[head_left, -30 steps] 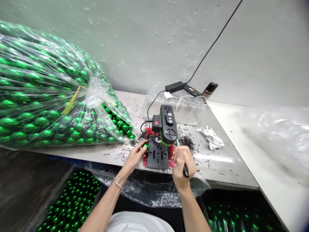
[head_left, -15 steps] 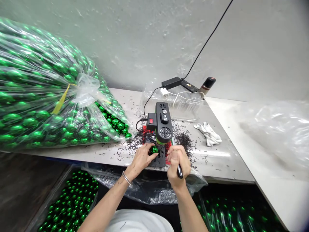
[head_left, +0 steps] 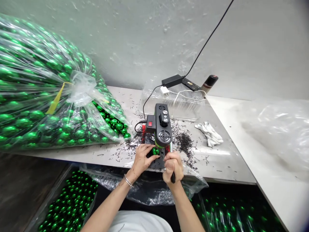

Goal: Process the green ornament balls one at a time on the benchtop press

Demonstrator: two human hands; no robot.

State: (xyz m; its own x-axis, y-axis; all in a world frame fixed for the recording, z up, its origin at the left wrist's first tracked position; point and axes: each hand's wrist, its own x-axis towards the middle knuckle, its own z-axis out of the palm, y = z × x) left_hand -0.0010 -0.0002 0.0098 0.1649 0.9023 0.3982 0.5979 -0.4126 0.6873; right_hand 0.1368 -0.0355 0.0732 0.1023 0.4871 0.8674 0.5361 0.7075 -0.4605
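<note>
With our left hand [head_left: 144,158] we pinch one shiny green ball [head_left: 155,150] between thumb and fingers, slightly open around it, under the front of the black machine [head_left: 163,124]. Our right hand [head_left: 173,167] is closed around the black handle [head_left: 173,178].

Grey tabletop [head_left: 225,164] with scattered black bits [head_left: 184,141], crumpled white gloves [head_left: 209,133], clear plastic tray [head_left: 183,109].

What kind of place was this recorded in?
Probably a small workshop or factory assembly station: a huge clear bag of shiny green balls, a black bench-mounted device with a red switch, and dark scraps littering the worktable.
</note>
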